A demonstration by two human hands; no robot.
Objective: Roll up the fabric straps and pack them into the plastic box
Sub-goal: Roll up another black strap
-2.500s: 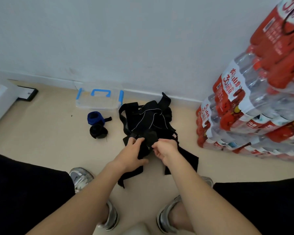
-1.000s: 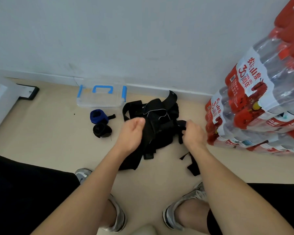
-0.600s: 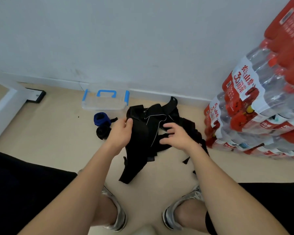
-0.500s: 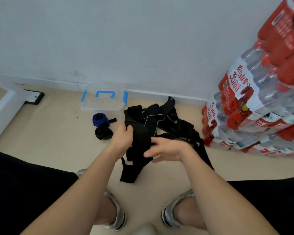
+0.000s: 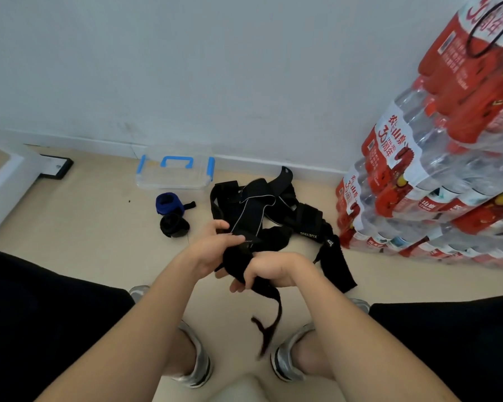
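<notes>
Left hand [image 5: 211, 250] gripped strap [image 5: 234, 259] at rolled end, right hand [image 5: 273, 268] curled round slack, likely for tight wraps; tail [image 5: 277, 310] hung toward 6 o'clock.

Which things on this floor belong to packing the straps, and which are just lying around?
Part of the job: black strap gripped by left hand and right hand; pile of black straps; blue roll; black roll; plastic box.
Just lying about: packs of bottled water; black-edged plate by the wall.

Black straps [image 5: 262, 216], clear box [image 5: 172, 178] w/ blue handle, blue roll [image 5: 169, 203], red-labelled bottles [image 5: 436, 181].
</notes>
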